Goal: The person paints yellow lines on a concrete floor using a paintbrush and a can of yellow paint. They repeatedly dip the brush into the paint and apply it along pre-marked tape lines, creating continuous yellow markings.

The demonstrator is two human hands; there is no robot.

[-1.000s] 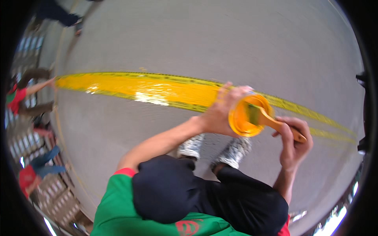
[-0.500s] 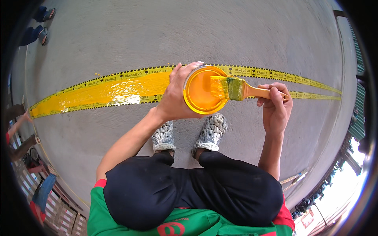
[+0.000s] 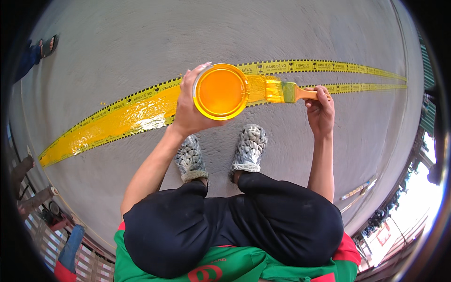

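The paint cup (image 3: 221,91), a round container full of glossy orange-yellow paint, sits above the painted line, held up over the ground in front of the person's shoes. The left hand (image 3: 190,110) is wrapped round its left side, fingers curled over the far rim and thumb on the near side, so the hand is closed about the cup.

Just right of the cup is the paintbrush (image 3: 286,91), lying nearly level, its bristles loaded with yellow and laid on the strip between the tapes, its orange handle pointing right. The right hand (image 3: 320,109) grips the end of that handle with its fingers folded tight round it.

Below both runs the painted stripe (image 3: 120,122), wet and shining, sweeping from the brush down to the lower left across the grey concrete floor (image 3: 263,37). It is bordered by 2 lines of yellow warning tape (image 3: 347,69) that carry on bare to the right, with unpainted concrete between them there.

Nearer the person, 2 grey perforated clogs (image 3: 248,145) stand side by side just below the stripe, under dark trousers (image 3: 263,211) and a green top with red trim (image 3: 244,268). At the upper left edge, another person's sandalled foot (image 3: 47,45) shows, well apart from the stripe.
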